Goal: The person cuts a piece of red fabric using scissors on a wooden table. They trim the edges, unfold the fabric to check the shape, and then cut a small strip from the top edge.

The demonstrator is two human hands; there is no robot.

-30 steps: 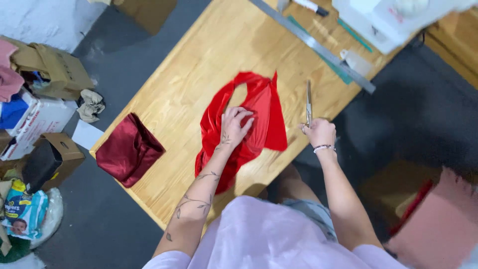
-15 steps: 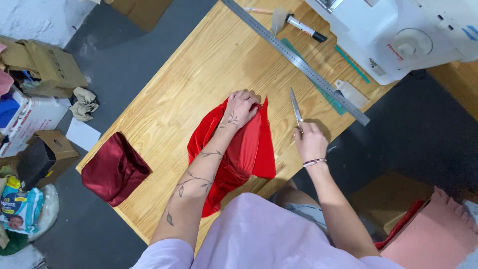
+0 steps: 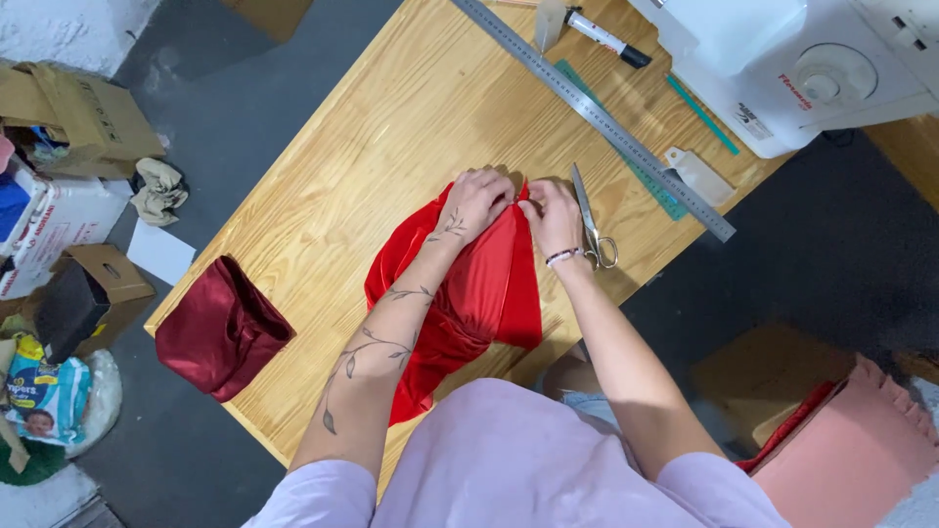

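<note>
Both hands are down on the red satin fabric [image 3: 479, 284], which lies on the near half of the wooden counter [image 3: 372, 147] with its lower end spilling over the edge toward the person's lap. The left hand [image 3: 479, 200] presses on the cloth's far edge, fingers curled; the right hand [image 3: 550, 217] meets it there, and both grips look pinched together on that top edge of the cloth, fingertip to fingertip.

By its look this cloth is light, limp and slippery: glossy, deeply folded, likely to slide on the smooth wood. The edge or a fold seems the sensible place to hold it, pinched, with a flat palm to stop it creeping.

Just right of the right hand lie the scissors [image 3: 592, 220], blades closed. Beyond them a long steel ruler [image 3: 597, 117] runs diagonally, with a marker [image 3: 606, 37] and a white sewing machine [image 3: 782, 68] at the far corner. A folded dark red cloth [image 3: 220, 328] sits on the counter's left corner. Cardboard boxes [image 3: 73, 108] stand on the dark floor [image 3: 235, 98].
</note>
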